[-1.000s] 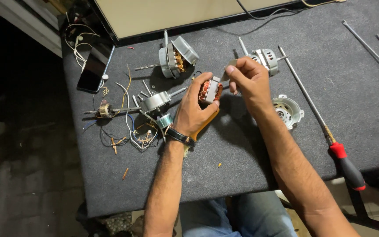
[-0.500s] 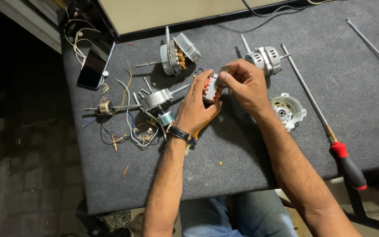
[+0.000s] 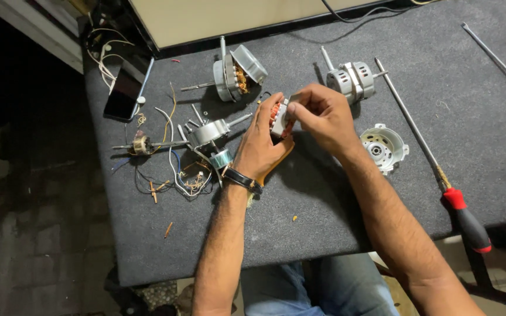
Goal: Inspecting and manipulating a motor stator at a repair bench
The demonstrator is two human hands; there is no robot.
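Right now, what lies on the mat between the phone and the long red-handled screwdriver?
In the head view: loose wires, small motor parts, both hands holding a copper-wound stator, and a white end cap.

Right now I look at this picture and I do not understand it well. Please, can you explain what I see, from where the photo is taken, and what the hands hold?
The picture comes from a camera worn on a person's head, looking down at their own two bare hands. There is no robot.

The left hand, with a dark wristband, and the right hand together hold a small motor part with copper windings.

They work over a dark grey table. On it lie two small electric motors, a round white motor cover, a long screwdriver with a red handle, loose wires and a phone.
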